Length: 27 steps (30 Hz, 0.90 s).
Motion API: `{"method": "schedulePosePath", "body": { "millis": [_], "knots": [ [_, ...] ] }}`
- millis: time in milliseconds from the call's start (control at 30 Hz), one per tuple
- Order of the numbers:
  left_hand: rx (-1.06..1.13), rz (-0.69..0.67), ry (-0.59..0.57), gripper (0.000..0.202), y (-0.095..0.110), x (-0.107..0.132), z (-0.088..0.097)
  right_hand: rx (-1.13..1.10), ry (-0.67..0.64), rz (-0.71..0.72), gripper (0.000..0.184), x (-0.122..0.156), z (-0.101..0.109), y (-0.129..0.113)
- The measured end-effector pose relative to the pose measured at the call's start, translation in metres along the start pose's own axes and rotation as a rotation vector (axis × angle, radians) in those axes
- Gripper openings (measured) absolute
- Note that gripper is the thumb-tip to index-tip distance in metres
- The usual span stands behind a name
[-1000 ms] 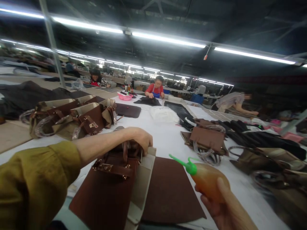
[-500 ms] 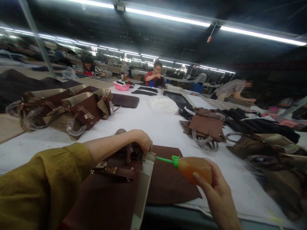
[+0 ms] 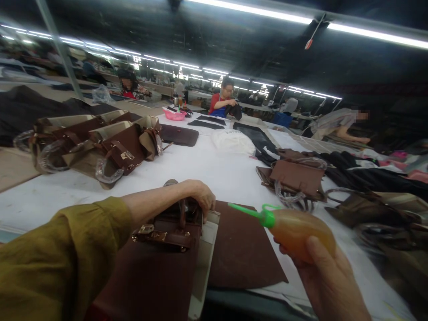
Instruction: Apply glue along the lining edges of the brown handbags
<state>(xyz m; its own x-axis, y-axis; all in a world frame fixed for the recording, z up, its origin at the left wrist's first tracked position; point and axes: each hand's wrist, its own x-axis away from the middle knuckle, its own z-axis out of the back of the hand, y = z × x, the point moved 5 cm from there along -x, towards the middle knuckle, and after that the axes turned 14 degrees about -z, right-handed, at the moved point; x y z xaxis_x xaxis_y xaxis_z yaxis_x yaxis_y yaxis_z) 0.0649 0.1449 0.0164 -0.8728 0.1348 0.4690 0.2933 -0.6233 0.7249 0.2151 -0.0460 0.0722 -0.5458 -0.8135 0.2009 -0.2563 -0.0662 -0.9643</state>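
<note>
1. Long tube lights (image 3: 254,11) hang over a dim workroom as a white-covered table (image 3: 200,171) stretches away beyond a brown handbag (image 3: 160,272), at the table's near edge.
2. The wearer's left arm, in an olive sleeve (image 3: 76,249), reaches across the handbag; the left hand (image 3: 202,196) bends downward at its top by the pale lining, fingertips hidden, so whether they grip cannot be told.
3. Right of the handbag, the right hand (image 3: 326,272) wraps around a squeeze bottle (image 3: 302,234) of amber liquid, tilted on its side, its green nozzle (image 3: 245,210) aimed at the handbag and apart from it.
4. One flat brown panel (image 3: 245,249) lies just right of the handbag.
5. At least three brown-and-tan bags (image 3: 123,151) stand beyond the handbag to the left; others (image 3: 297,176), overlapping and hard to count, lie to its right.
6. Farther beyond the handbag: one white plastic bundle (image 3: 232,141), one pink basin (image 3: 174,115) and a co-worker in red (image 3: 219,104) handling dark material (image 3: 235,111).
</note>
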Motion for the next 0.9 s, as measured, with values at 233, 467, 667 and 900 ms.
{"method": "schedulePosePath", "body": {
  "millis": [233,467,667,900],
  "knots": [
    [0.052,-0.046,0.029,0.031,0.005,0.001,0.0,0.374,0.032,-0.008,0.047,-0.017,0.0,0.039],
    [0.097,-0.11,0.097,0.039,0.008,0.0,0.003,0.458,0.091,0.091,0.05,-0.018,0.001,0.034],
    [0.108,-0.111,0.06,0.041,0.004,-0.002,0.002,0.485,0.099,0.17,0.054,-0.013,-0.002,0.032],
    [0.096,-0.13,0.076,0.041,0.002,-0.005,0.0,0.52,0.119,0.222,0.053,0.001,-0.003,0.032]
  ]
}}
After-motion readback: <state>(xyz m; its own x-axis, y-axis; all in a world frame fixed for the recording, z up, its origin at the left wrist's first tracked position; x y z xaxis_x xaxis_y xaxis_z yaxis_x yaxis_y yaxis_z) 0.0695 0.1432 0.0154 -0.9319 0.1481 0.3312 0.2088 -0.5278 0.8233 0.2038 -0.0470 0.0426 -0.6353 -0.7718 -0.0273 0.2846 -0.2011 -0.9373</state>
